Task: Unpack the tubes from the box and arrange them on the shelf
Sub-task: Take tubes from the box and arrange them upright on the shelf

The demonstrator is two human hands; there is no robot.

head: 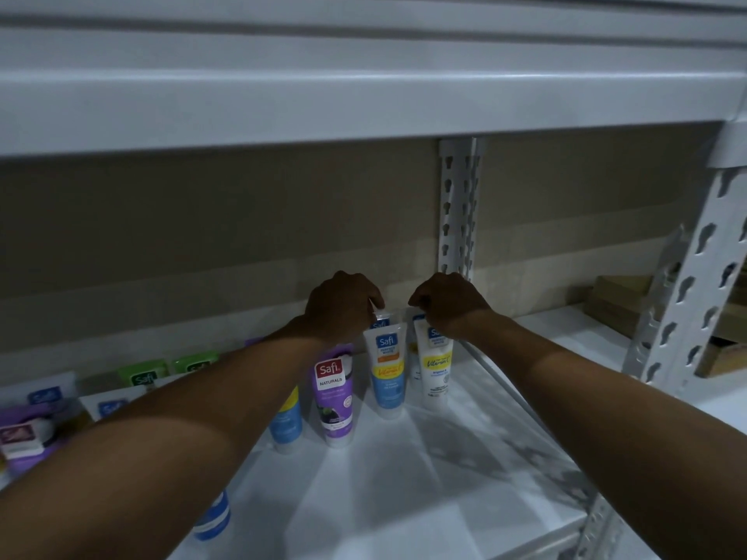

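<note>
Both my arms reach deep into a white shelf (444, 478). My left hand (343, 307) pinches the top of a blue and white tube (379, 319) standing in the back row. My right hand (448, 303) closes over the top of a white tube with a yellow label (434, 373). In front stand a blue and white tube with a yellow band (387, 375) and a purple tube (334, 394). Another blue tube (286, 422) is partly hidden behind my left forearm. No box is visible.
More tubes in green (142, 375), blue and purple stand at the left of the shelf. A blue tube (212, 519) shows below my left forearm. A white perforated upright (458, 204) stands behind my hands, another (687, 284) at the right. Brown cartons (618, 301) sit far right.
</note>
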